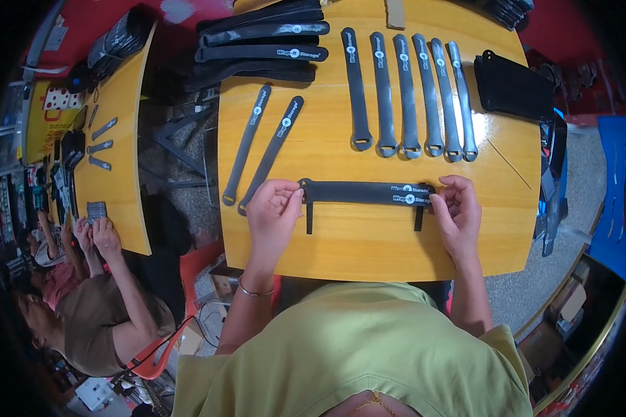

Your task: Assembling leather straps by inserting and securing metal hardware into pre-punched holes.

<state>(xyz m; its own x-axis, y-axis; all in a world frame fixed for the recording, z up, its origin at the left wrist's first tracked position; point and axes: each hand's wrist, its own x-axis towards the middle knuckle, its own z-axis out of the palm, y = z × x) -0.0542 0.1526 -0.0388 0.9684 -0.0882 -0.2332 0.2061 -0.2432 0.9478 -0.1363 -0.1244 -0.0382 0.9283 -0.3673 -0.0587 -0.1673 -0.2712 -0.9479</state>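
Observation:
A pair of black straps with white print lies crosswise in front of me, one overlapping the other. Their left end, with a slotted tab, is pinched between the thumb and fingers of my left hand. At the opposite end my right hand grips them the same way. Two narrow black strips, a left one and a right one, stick out from under the straps towards me. Two loose straps lie slanted beyond my left hand. A row of several straps is laid out lengthwise beyond the held pair.
A pile of black straps sits at the table's far left. Another black stack is at the far right, near a thin stick. On the left, a co-worker handles a small stack at another table.

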